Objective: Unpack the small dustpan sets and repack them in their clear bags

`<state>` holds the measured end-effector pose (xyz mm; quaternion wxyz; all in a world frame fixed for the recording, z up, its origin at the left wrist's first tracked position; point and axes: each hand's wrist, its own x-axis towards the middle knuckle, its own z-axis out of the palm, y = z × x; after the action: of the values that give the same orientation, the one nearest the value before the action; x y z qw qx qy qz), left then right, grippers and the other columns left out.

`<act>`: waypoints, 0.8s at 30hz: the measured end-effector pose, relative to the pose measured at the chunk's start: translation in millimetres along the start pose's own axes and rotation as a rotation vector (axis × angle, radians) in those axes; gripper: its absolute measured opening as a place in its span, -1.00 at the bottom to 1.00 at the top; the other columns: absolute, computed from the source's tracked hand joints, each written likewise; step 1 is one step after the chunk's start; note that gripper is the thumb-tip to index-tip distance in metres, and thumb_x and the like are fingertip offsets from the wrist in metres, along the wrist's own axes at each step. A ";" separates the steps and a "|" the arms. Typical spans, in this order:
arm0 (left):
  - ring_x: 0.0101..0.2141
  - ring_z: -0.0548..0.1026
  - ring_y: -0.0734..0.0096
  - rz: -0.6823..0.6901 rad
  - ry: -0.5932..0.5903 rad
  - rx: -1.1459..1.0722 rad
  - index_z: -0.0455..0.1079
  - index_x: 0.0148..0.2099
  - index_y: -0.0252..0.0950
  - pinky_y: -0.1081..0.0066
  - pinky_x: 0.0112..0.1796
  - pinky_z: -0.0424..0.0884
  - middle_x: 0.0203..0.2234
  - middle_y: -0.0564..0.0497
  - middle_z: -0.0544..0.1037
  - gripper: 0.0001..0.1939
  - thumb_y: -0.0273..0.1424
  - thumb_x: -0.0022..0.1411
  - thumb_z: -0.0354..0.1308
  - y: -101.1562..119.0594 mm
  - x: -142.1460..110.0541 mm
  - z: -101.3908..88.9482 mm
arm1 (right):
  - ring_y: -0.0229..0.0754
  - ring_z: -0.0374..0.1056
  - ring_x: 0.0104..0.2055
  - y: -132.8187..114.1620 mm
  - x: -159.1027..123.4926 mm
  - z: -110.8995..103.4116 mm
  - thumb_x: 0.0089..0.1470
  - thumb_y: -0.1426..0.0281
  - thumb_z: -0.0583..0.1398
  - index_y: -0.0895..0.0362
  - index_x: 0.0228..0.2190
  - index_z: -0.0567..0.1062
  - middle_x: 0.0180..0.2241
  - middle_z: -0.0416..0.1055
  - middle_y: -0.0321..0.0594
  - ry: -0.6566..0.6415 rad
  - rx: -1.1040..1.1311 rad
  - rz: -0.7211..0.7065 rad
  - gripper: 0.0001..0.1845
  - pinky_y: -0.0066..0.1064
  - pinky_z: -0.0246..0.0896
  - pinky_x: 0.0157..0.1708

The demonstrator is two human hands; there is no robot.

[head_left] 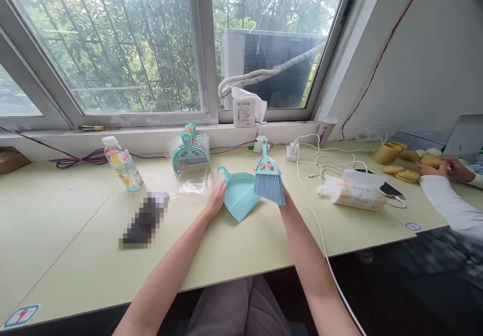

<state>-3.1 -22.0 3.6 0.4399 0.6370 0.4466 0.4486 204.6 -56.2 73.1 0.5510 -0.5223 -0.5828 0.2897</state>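
Note:
My left hand (216,198) is closed on the left edge of a turquoise dustpan (241,195). The dustpan's looped handle points away from me, toward the window, and its pan is over the tabletop. To the right, my right hand (267,166) holds a small turquoise hand brush (270,187) from behind. Its handle points up and its blue-grey bristles face down, beside the dustpan's right edge. Fingers show through the openings in the brush head; the brush hides most of that hand.
Behind the dustpan are bagged brush-and-dustpan sets (191,152). A bottle (124,164) and a blurred dark object (145,220) lie left. A tissue pack (356,191) and white cables (320,162) lie right. Another person's hands (439,167) are at the far right, near yellow containers (388,152).

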 end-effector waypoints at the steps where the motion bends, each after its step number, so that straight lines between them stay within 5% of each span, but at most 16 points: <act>1: 0.07 0.33 0.07 0.010 0.017 0.080 0.44 -0.03 -0.19 0.09 0.12 0.16 -0.08 -0.09 0.51 -0.66 -0.21 0.25 -0.02 -1.9 2.4 -5.0 | -0.23 0.24 -0.51 -2.9 0.7 -10.1 0.01 0.03 0.02 0.03 -0.56 0.29 -0.57 0.22 -0.33 0.047 0.057 0.002 -0.64 -0.40 0.21 -0.47; 3: 0.03 0.36 0.04 0.022 0.031 0.259 0.47 -0.12 -0.20 0.06 0.12 0.15 -0.13 -0.10 0.52 -0.69 -0.23 0.24 -0.02 -5.5 5.5 -14.6 | -0.20 0.27 -0.46 -2.6 1.4 -28.8 0.00 0.05 0.06 0.03 -0.52 0.31 -0.54 0.27 -0.31 0.139 -0.049 0.002 -0.68 -0.39 0.20 -0.42; 5: 0.02 0.35 0.03 0.039 0.054 0.425 0.49 -0.19 -0.22 0.05 0.12 0.11 -0.12 -0.11 0.51 -0.71 -0.26 0.25 -0.04 -7.4 5.9 -21.5 | -0.16 0.32 -0.37 6.8 1.4 -41.3 -0.02 0.12 0.11 0.05 -0.52 0.35 -0.45 0.35 -0.26 0.179 -0.408 0.033 -0.73 -0.36 0.19 -0.33; 10: 0.11 0.28 0.05 0.046 0.100 0.544 0.50 -0.17 -0.24 0.12 0.16 0.07 0.01 -0.13 0.45 -0.65 -0.28 0.28 -0.10 -5.6 -0.4 -24.9 | -0.05 0.39 -0.21 44.8 0.7 -42.2 0.02 0.25 0.11 0.11 -0.43 0.48 -0.19 0.42 -0.09 0.023 -1.026 0.170 -0.78 -0.28 0.15 -0.23; 17: 0.25 0.14 0.19 -0.046 0.089 0.497 0.37 0.11 -0.34 0.29 0.19 0.06 0.23 -0.15 0.25 -0.48 -0.19 0.33 -0.22 2.5 -8.1 -22.0 | -0.11 0.37 -0.09 44.2 -1.6 -30.6 0.16 0.29 0.03 0.06 -0.13 0.48 -0.05 0.38 -0.12 0.029 -1.078 0.195 -0.69 -0.35 0.13 -0.20; 24: 0.27 0.07 0.19 -0.082 0.085 0.559 0.49 -0.08 -0.37 0.26 0.17 0.11 0.21 -0.21 0.26 -0.49 -0.24 0.34 -0.25 6.8 -11.1 -23.2 | -0.03 0.29 0.01 54.8 0.1 -30.3 0.10 0.31 0.13 0.05 -0.17 0.52 -0.07 0.44 -0.14 0.032 -1.117 0.133 -0.73 -0.25 0.08 -0.10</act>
<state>-26.5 -30.4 13.0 0.2461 0.6956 0.5963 0.3163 249.1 -47.6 29.9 0.1802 -0.7748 -0.6048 -0.0367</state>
